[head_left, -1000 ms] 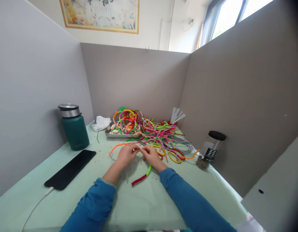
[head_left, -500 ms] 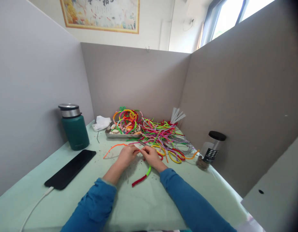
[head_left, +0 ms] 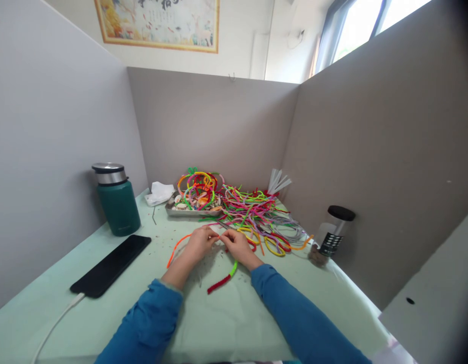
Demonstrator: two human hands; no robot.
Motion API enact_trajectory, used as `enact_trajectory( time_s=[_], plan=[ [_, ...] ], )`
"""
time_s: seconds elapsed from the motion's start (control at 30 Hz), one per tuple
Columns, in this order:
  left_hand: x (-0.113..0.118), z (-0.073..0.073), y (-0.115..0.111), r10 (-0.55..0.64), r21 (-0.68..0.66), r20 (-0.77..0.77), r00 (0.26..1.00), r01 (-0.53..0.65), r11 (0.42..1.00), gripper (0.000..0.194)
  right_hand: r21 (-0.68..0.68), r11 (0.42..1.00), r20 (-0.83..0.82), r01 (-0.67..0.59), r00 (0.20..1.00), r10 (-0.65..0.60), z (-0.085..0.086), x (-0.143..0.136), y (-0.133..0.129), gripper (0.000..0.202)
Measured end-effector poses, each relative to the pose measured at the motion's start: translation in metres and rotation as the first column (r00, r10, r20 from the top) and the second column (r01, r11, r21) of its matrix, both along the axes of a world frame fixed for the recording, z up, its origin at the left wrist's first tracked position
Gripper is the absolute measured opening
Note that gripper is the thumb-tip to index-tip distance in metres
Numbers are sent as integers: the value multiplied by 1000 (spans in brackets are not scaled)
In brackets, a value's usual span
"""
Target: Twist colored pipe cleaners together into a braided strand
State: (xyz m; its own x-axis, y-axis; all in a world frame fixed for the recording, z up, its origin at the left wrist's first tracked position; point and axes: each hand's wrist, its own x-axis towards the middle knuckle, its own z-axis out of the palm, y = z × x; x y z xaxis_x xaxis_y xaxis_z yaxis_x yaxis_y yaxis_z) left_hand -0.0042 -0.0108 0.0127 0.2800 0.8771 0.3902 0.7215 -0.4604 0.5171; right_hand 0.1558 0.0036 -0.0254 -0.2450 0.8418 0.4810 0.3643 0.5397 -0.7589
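My left hand (head_left: 202, 243) and my right hand (head_left: 237, 245) meet fingertip to fingertip over the middle of the green tablecloth. Both are closed in a pinch on a fuzzy craft stem, of which a small red bit shows between the fingertips. An orange stem (head_left: 176, 248) curves out to the left of my left hand. Below my right hand hangs a green and dark red stem (head_left: 220, 284), its red end towards me. Behind the hands lies a tangled pile of coloured stems (head_left: 252, 205). The joins between the stems are hidden by my fingers.
A metal tray (head_left: 192, 213) with shells and looped stems stands behind. At left are a green bottle (head_left: 119, 208), a black phone (head_left: 111, 265) with a white cable, and a tissue pack (head_left: 160, 193). A clear jar (head_left: 330, 236) leans at right, and grey partitions (head_left: 215, 121) surround the table.
The orange stem's free end has swung down and nearer to my left forearm. Both hands have stayed almost in the same place, still pinched together.
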Motion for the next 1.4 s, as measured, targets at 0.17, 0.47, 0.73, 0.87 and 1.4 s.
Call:
enact_trajectory(
  time_s=[0.17, 0.47, 0.73, 0.87, 1.4],
  plan=[
    [1, 2, -3, 19, -7, -25, 999, -20, 1000, 19, 1, 1000, -34, -5, 999, 5, 0, -1, 0, 20],
    [2, 0, -3, 83, 77, -52, 995, -79, 994, 13, -24, 1000, -61, -14, 998, 13, 0, -1, 0, 19],
    [-1, -3, 1, 55, 76, -100, 993, -48, 996, 18, -14, 1000, -38, -28, 999, 27, -1, 0, 0, 20],
    [-2, -8, 5, 50, 63, -135, 990, -42, 997, 19, -5, 1000, -24, -27, 999, 27, -2, 0, 1, 20],
    [-2, -9, 8, 33, -131, -22, 999, -36, 991, 25, -2, 999, -29, -41, 999, 41, 0, 1, -1, 19]
  ],
)
